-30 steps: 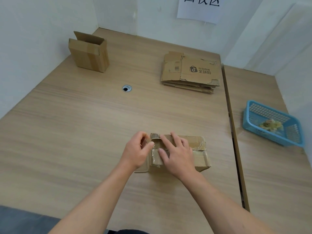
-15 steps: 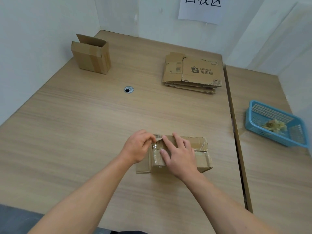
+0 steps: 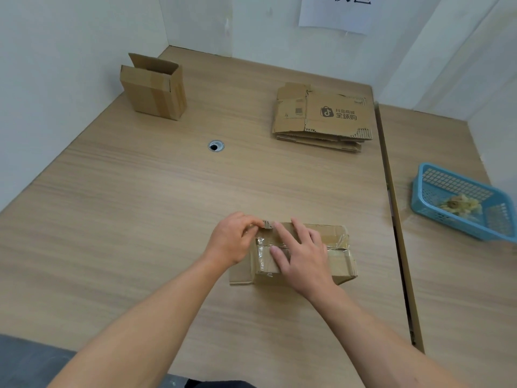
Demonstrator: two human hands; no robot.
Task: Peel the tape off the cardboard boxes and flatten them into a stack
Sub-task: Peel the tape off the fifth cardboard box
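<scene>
A small taped cardboard box (image 3: 340, 263) lies on the wooden table (image 3: 140, 219) in front of me, wrapped in shiny clear tape (image 3: 264, 254). My right hand (image 3: 303, 254) lies flat on top of the box with its fingers spread, pressing it down. At the box's far left corner my left hand (image 3: 233, 239) pinches the end of the tape between thumb and fingertips. A stack of flattened boxes (image 3: 321, 119) lies at the far right of the table. One upright box (image 3: 154, 86) with open flaps stands at the far left.
A blue plastic basket (image 3: 461, 201) with crumpled tape scraps sits on the adjoining table to the right. A round cable hole (image 3: 216, 146) is set in the table's middle. White walls close off the left and far sides.
My left hand's fingers have closed from a loose grip at the box's left end into a pinch on the tape at its far corner. My right hand stays pressed on the box.
</scene>
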